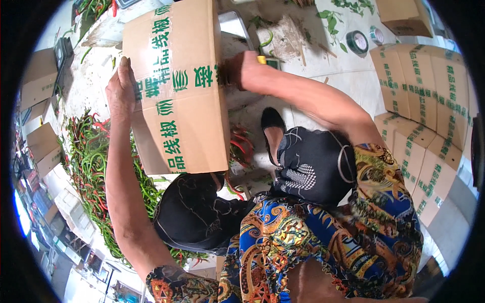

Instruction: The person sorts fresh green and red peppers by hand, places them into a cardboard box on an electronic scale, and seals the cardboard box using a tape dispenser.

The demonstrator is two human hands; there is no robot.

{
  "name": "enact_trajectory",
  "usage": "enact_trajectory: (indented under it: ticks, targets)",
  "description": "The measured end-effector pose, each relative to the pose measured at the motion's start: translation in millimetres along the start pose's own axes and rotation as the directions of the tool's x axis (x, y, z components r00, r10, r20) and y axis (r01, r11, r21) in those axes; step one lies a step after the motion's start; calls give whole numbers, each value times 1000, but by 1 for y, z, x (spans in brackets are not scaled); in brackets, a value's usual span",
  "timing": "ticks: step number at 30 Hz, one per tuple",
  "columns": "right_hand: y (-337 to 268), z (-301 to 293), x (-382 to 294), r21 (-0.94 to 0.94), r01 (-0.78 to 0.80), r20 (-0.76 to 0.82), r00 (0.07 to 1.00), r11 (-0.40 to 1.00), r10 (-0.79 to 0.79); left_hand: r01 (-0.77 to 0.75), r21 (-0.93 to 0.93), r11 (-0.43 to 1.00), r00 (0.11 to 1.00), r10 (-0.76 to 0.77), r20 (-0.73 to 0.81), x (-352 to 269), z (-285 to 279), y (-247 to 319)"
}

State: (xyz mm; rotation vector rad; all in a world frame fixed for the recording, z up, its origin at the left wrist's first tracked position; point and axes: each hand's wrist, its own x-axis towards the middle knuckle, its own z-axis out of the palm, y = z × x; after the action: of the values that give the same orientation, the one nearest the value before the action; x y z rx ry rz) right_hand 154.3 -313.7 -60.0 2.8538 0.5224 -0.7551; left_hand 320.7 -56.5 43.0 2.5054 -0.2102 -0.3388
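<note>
A closed cardboard carton with green printing stands tilted before me, clear tape shining across its face. My left hand grips its left edge, thumb up. My right hand is at the carton's right side, blurred, its fingers partly hidden in shadow; a small yellow object shows beside it. Whether that hand holds the carton or something else, I cannot tell. Behind the carton lies part of a metal tray. Green and red chili peppers are heaped on the floor at left, beyond my left forearm.
Printed cartons are stacked at the right. Two tape rolls lie on the floor near green leaves. Another carton stands at the top right. Open cartons stand at the far left, and my shoe is by the carton.
</note>
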Motion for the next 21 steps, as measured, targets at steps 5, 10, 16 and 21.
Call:
enact_trajectory:
  ticks: [5, 10, 16, 21]
  targets:
    - [11, -20, -11, -28, 76, 190, 979, 997, -70, -16, -60, 998, 1000, 14, -25, 1, -3, -16]
    - [63, 15, -98, 746, -369, 250, 927, 555, 281, -43, -492, 870, 989, 108, 104, -1, 13, -10]
    - [105, -17, -196, 658, 82, 160, 956, -748, 246, -233, -685, 690, 925, 374, 62, -33, 46, 80]
    - [77, -28, -199, 597, 275, 102, 906, -754, 411, -606, -98, 790, 787, 576, -224, -62, 113, 106]
